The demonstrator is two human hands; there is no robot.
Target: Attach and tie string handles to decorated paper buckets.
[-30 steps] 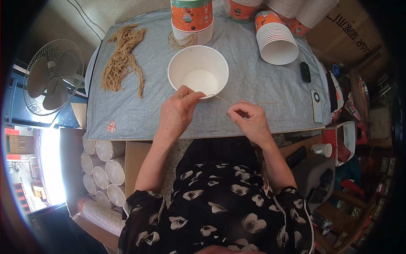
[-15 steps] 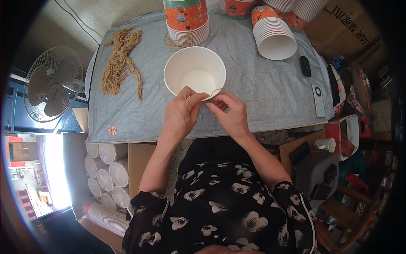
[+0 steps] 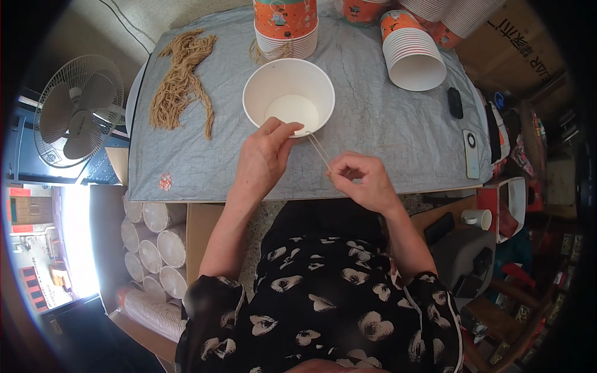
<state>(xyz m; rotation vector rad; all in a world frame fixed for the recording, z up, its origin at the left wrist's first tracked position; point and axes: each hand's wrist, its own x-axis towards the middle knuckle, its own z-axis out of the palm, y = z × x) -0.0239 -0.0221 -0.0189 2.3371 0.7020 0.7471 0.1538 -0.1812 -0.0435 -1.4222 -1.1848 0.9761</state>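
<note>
It seemed a small workshop. A paper tub [image 3: 289, 112] and cord bundle [image 3: 180, 87] occupied the table [image 3: 373, 130]; wrapped stacks [image 3: 171, 247] filled a carton [image 3: 198, 230].

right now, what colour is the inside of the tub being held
The tub is white inside, clearest in the head view.

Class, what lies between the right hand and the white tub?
The head view shows string stretched from the right hand to the tub, above the grey cover.

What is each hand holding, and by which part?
Left hand: the white tub, by its near rim. Right hand: the thin cord, pinched between fingers; whether at its end is unclear.
</note>
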